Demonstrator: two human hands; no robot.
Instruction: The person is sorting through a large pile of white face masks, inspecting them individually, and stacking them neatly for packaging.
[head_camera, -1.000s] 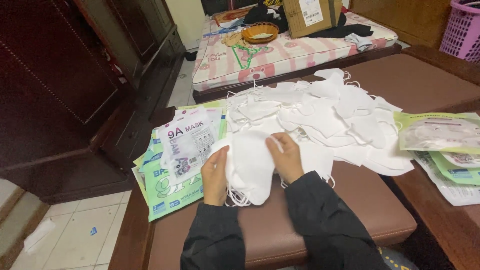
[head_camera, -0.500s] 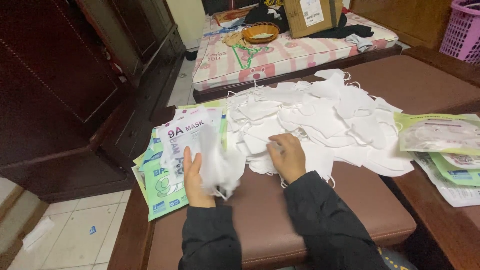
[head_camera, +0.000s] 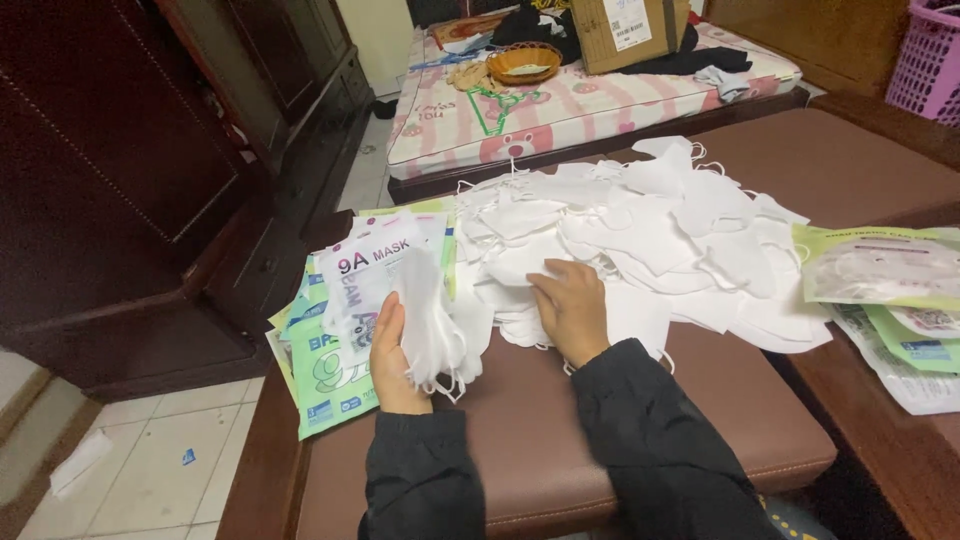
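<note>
Brown padded leather covers the bench (head_camera: 560, 450), the largest surface here, and across its far half, from twelve to two o'clock, sprawls a loose heap of white face masks (head_camera: 650, 230) with ear loops tangled through it. At nine o'clock lies a fan of flat green-and-white mask packets (head_camera: 325, 375), and more packets (head_camera: 880, 275) sit at three o'clock on the bench's right edge.

The left hand (head_camera: 392, 355) stands upright at eight o'clock, fingers curled closed around a small stack of white masks (head_camera: 432, 325) held on edge just beside the packets. The right hand (head_camera: 572, 310) lies flat at the centre, fingers spread and pressing on the near rim of the heap; it grips nothing that I can make out.

The held stack looks loosely pinched, so masks could slide out at the bottom, where loops dangle. Those loops may also snag others in the heap and drag several out together. The near edge of the heap overhangs the seat, so a nudge could push masks to the tiled floor (head_camera: 150, 470).

Beyond, a mattress (head_camera: 600, 100) carries a cardboard box (head_camera: 630, 30) and a basket (head_camera: 525, 62); a dark wooden cabinet (head_camera: 130, 170) fills the left side.
</note>
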